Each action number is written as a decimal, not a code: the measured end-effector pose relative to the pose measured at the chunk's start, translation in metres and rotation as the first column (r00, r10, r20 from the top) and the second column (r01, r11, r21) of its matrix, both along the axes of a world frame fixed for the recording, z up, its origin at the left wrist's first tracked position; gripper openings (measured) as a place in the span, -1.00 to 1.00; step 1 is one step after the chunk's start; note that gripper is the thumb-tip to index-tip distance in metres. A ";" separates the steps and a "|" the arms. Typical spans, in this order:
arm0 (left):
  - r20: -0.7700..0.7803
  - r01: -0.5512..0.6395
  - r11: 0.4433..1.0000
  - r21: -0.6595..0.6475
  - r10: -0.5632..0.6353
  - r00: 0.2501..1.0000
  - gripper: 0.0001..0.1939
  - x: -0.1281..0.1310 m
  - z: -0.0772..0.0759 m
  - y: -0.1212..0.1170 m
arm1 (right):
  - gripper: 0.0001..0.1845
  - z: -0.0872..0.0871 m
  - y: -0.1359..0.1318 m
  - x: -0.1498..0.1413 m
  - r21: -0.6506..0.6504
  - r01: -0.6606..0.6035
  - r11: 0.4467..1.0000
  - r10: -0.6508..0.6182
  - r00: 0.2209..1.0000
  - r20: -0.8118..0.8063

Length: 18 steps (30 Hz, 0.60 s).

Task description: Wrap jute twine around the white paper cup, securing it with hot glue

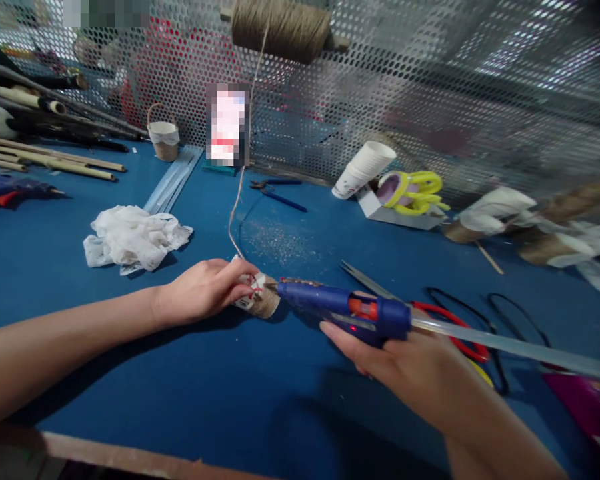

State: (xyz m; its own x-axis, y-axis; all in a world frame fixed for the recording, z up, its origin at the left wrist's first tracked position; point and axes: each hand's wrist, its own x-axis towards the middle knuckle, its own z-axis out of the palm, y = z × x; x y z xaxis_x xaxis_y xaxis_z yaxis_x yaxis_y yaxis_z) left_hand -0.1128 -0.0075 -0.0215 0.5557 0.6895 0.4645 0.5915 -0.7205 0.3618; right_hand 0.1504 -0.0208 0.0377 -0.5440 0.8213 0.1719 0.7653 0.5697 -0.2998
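Note:
A small paper cup point(267, 304), partly wound with brown twine, lies on its side on the blue table. My left hand point(205, 287) is closed on it, thumb and forefinger pressed at the twine on its wall. From there the twine point(235, 217) runs up to a large spool point(280, 28) mounted on the mesh. My right hand point(405, 360) grips a blue glue gun point(340, 307), its nozzle at the cup beside my left fingertips. A long clear glue stick point(510, 347) sticks out of the gun's back.
Scissors with red handles point(473, 347) lie partly behind my right hand. Pliers point(280, 190), crumpled white lace point(135, 237) and a small basket point(164, 140) lie farther back. Stacked paper cups point(364, 168) lean beside a white box point(400, 217). A second glue gun point(15, 190) rests at left.

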 end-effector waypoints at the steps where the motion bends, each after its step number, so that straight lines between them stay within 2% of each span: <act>1: 0.000 0.004 1.000 -0.003 -0.004 1.000 -0.67 0.000 0.000 0.000 | -0.68 0.000 0.000 0.000 0.023 -0.001 1.000 0.001 1.000 0.005; 4: 0.005 0.014 1.000 -0.003 -0.014 1.000 -0.66 0.001 0.000 0.000 | -0.63 0.004 0.000 -0.005 0.035 -0.013 0.999 0.014 1.000 -0.021; 9: -0.032 0.001 1.000 -0.010 -0.001 1.000 -0.66 0.001 0.001 0.000 | -0.63 0.012 -0.004 -0.011 -0.104 -0.009 0.995 -0.001 0.995 -0.100; 14: -0.044 0.019 1.000 0.018 -0.018 0.999 -0.67 -0.001 0.001 0.000 | -0.62 0.007 -0.003 -0.006 -0.092 -0.013 0.996 0.008 0.998 -0.060; 18: -0.063 0.040 0.993 0.108 -0.034 0.997 -0.62 -0.001 0.003 -0.001 | -0.58 0.000 0.002 0.004 -0.047 0.006 0.999 -0.007 1.000 -0.010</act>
